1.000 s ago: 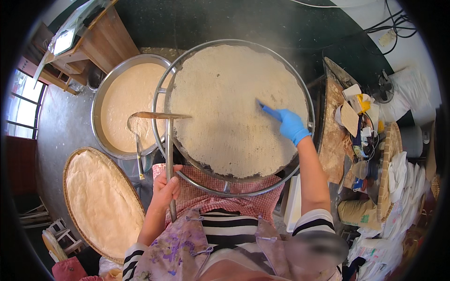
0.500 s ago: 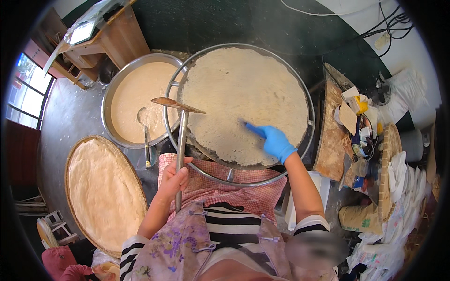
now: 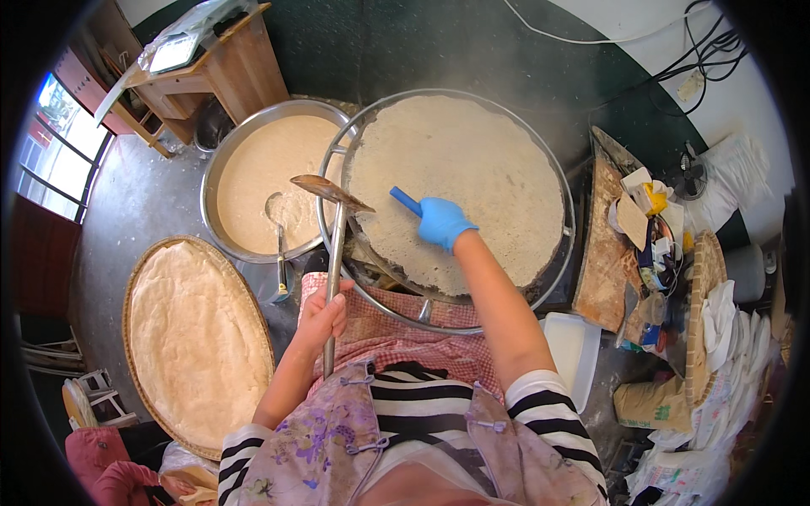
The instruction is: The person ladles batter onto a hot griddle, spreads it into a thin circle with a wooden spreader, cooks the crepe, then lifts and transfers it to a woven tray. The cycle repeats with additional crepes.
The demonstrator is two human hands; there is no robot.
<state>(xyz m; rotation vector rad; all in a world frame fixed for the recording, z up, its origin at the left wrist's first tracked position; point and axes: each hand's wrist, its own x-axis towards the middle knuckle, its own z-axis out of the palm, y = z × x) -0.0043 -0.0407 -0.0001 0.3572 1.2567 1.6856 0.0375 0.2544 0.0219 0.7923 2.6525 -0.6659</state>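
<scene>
A wide, thin pancake (image 3: 498, 177) covers most of a round griddle (image 3: 548, 277), which has a metal ring (image 3: 571, 232) around it. In a blue glove, my right hand (image 3: 443, 224) is closed on a blue stick-like tool (image 3: 407, 201) over the left part of the pancake; the tool's kind does not show. My bare left hand (image 3: 322, 320) is wrapped round the metal handle of a T-shaped batter spreader (image 3: 336, 261). Its wooden blade is up, by the griddle's left edge, between the griddle and a metal basin (image 3: 207, 198) of batter (image 3: 253, 181). A ladle (image 3: 281, 249) rests in the batter.
On the left lies an oval woven tray (image 3: 128, 325) bearing pale flat sheets (image 3: 198, 337). A white plastic tub (image 3: 574, 350) sits right of my lap. Beyond it stand a stained board (image 3: 595, 270), a cluttered stand and plastic bags (image 3: 717, 405). A wooden desk (image 3: 240, 63) stands far left.
My right hand has moved left across the pancake with the blue tool. The left hand keeps its hold on the spreader. The whole view has shifted slightly.
</scene>
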